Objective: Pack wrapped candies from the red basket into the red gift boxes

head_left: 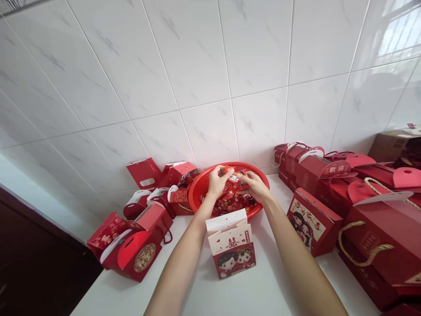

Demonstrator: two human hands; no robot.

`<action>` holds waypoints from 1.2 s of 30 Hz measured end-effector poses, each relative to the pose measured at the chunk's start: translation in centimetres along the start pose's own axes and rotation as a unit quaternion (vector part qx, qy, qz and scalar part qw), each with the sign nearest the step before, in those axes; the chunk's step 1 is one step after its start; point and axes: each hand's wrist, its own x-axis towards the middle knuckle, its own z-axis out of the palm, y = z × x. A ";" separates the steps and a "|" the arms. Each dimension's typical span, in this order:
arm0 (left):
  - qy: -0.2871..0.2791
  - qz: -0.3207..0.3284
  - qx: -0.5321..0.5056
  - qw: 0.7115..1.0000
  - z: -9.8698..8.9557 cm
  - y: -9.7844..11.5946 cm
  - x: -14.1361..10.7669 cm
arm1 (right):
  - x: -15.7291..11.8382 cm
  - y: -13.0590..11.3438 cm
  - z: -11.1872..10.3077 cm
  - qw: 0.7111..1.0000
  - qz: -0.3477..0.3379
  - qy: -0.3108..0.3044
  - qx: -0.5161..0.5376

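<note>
Over a red plastic basket (194,193) piled with red-wrapped candies (230,203), my left hand (217,181) pinches a small red candy packet (229,168) between thumb and fingers. Close beside it, my right hand (256,186) has its fingers closed on a red wrapped candy (244,173), partly hidden by the fingers. Between my forearms stands a small white and red gift box (233,254), upright, with its top flaps open and two cartoon figures printed on the front. Its inside cannot be seen.
Several red gift boxes (136,254) stand on the white table (184,281) at the left. More red boxes with cord handles (371,232) crowd the right side, one with a cartoon print (305,224) nearest. A cardboard box (390,145) is at far right. A tiled wall (204,127) rises behind.
</note>
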 end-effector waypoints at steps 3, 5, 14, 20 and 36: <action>-0.014 0.006 0.026 1.000 0.0 0.1 0.0 | -0.1 0.1 0.0 0.999 -0.011 0.027 -0.022; -0.008 0.012 0.028 0.999 -0.2 0.6 -0.1 | -0.1 0.0 0.0 0.999 -0.020 0.041 -0.017; -0.001 0.019 -0.062 0.998 -4.6 7.9 -4.4 | -3.5 -5.2 0.8 0.993 -0.113 -0.012 -0.018; -0.235 0.024 0.167 0.957 -6.6 12.0 -9.5 | -6.7 -7.9 1.5 0.981 -0.162 -0.058 -0.092; -0.299 0.026 0.381 0.874 -5.8 10.9 -11.7 | -10.0 -9.6 2.7 0.920 -0.212 -0.119 -0.308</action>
